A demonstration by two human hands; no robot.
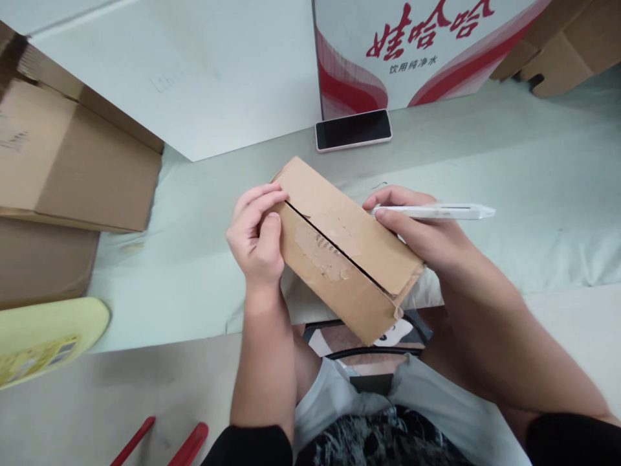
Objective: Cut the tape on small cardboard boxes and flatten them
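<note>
Table (184,239), pale green cover: spanning the view.
White box (218,71), 1: standing at the back left.
Red-and-white printed box (422,65), 1: standing beside it.
Small brown carton (339,255), 1: tilting before the person at the table's near edge, its 2 flaps meeting along a dark slit.
Left hand (255,236): gripping the carton's left end, thumb on the near side, fingers over the top.
Right hand (412,230): pinching a white pen-shaped tool (451,211) beside the carton's far long side; cannot tell if also touching.
Phone (353,130), 1: lying behind the carton.
Tool, 1: pointing rightward.
Step, as judged: steadying the carton while keeping the tool ready; any next move is probably calling for a firm left hold, the tool clearing bare fingers.
</note>
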